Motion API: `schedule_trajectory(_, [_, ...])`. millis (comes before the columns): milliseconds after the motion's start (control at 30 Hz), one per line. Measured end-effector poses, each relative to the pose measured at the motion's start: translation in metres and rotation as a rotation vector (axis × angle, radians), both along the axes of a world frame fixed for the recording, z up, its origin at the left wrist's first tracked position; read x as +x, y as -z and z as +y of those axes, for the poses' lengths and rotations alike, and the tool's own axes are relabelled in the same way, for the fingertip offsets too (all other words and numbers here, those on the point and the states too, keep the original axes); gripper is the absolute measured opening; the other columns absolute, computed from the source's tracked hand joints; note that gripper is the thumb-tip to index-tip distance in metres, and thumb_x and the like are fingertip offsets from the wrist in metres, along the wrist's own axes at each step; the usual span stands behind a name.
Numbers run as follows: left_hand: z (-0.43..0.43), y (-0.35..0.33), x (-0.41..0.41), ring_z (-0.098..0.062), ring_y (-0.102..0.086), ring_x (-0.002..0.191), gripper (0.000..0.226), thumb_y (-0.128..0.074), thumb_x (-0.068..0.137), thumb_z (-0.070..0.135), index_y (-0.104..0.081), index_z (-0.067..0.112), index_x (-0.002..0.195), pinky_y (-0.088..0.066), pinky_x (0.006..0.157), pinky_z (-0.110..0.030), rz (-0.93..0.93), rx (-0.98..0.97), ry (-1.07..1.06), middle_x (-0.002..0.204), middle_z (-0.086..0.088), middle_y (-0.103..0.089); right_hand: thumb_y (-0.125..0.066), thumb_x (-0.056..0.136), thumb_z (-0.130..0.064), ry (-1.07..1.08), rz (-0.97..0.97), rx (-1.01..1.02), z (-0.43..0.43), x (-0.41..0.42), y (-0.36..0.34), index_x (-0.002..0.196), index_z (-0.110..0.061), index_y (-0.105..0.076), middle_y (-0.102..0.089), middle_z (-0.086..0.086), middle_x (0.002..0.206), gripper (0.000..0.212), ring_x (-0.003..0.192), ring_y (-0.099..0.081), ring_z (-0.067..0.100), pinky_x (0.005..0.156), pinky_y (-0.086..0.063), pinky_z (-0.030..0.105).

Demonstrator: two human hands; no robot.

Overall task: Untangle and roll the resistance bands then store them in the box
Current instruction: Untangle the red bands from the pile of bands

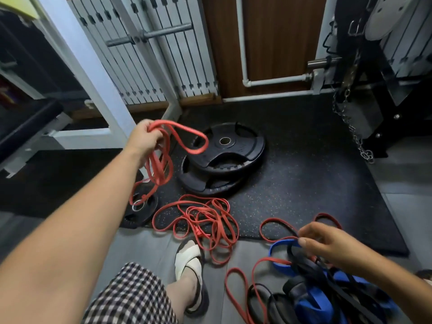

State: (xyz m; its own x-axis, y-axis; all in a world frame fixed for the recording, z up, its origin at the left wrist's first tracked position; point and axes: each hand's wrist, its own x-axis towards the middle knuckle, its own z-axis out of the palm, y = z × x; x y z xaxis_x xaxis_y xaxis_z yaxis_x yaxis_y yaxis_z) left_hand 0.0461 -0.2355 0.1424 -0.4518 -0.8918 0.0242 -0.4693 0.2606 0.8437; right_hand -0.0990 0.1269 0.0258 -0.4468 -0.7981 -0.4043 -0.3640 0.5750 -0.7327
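My left hand (145,139) is raised and grips a red resistance band (163,160) whose loops hang down toward the floor. A tangle of red bands (205,218) lies on the floor below it, at the mat's front edge. My right hand (327,242) reaches down at the lower right, fingers curled on a thin red band (278,220) above a heap of blue bands (313,300) and black bands (311,270). No box is in view.
Two stacked black weight plates (224,160) lie on the speckled black mat (315,178), and a smaller plate (140,209) sits left of the tangle. White rack posts (98,90) stand at left, a hanging chain (350,127) at right. My sandalled foot (189,260) is beside the tangle.
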Motion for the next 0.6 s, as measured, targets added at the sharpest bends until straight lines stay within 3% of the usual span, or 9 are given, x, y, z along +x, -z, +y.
schedule_trajectory(233, [-0.042,0.064,0.012,-0.016,-0.056,0.071,0.018,-0.045,0.089,-0.003,-0.054,0.009,0.099,-0.046,0.064,-0.025,0.052,0.097,-0.178,0.089,-0.014,-0.058,-0.057,0.088,-0.037,-0.198,0.230,0.075,0.002,0.002,0.007,0.098,-0.034,-0.056,-0.061,-0.014,0.099,0.010,0.091,-0.057,-0.003,0.081,-0.041,0.011])
schedule_trajectory(333, [-0.058,0.081,0.013,-0.026,-0.059,0.085,0.022,-0.055,0.088,0.003,-0.049,0.009,0.108,-0.051,0.079,-0.040,0.064,0.219,-0.156,0.094,-0.014,-0.060,-0.056,0.086,-0.045,-0.231,0.253,0.062,0.004,0.003,0.011,0.087,-0.045,-0.045,-0.058,-0.020,0.098,0.011,0.102,-0.041,-0.015,0.085,-0.038,0.009])
schedule_trajectory(400, [-0.059,0.099,0.012,-0.033,-0.056,0.100,0.053,-0.068,0.081,0.008,-0.040,0.005,0.126,-0.050,0.082,-0.044,-0.275,0.257,-0.039,0.114,-0.022,-0.054,-0.051,0.078,-0.063,-0.255,0.238,0.069,0.004,0.003,0.013,0.084,-0.050,-0.045,-0.055,-0.022,0.097,0.015,0.103,-0.041,-0.016,0.086,-0.038,0.008])
schedule_trajectory(467, [-0.045,0.120,0.014,-0.038,-0.045,0.122,0.083,-0.076,0.076,0.019,-0.026,-0.001,0.138,-0.041,0.100,-0.045,-0.754,0.169,-0.037,0.135,-0.026,-0.041,-0.044,0.074,-0.071,-0.288,0.246,0.107,0.005,0.003,0.013,0.084,-0.052,-0.042,-0.052,-0.023,0.098,0.022,0.097,-0.049,-0.010,0.085,-0.039,0.007])
schedule_trajectory(533, [-0.021,0.136,0.016,-0.036,-0.041,0.128,0.084,-0.077,0.075,0.025,-0.030,-0.007,0.137,-0.035,0.106,-0.039,-0.926,0.162,0.050,0.139,-0.025,-0.039,-0.043,0.077,-0.069,-0.311,0.284,0.131,0.007,0.003,0.012,0.086,-0.048,-0.041,-0.051,-0.021,0.099,0.022,0.095,-0.051,-0.007,0.084,-0.038,0.008])
schedule_trajectory(600, [0.004,0.146,0.016,-0.033,-0.049,0.122,0.066,-0.072,0.080,0.026,-0.043,-0.006,0.130,-0.039,0.099,-0.033,-1.005,0.208,0.341,0.134,-0.021,-0.049,-0.048,0.087,-0.054,-0.304,0.326,0.132,0.009,0.002,0.012,0.098,-0.043,-0.046,-0.052,-0.020,0.103,0.016,0.094,-0.051,-0.005,0.082,-0.036,0.008])
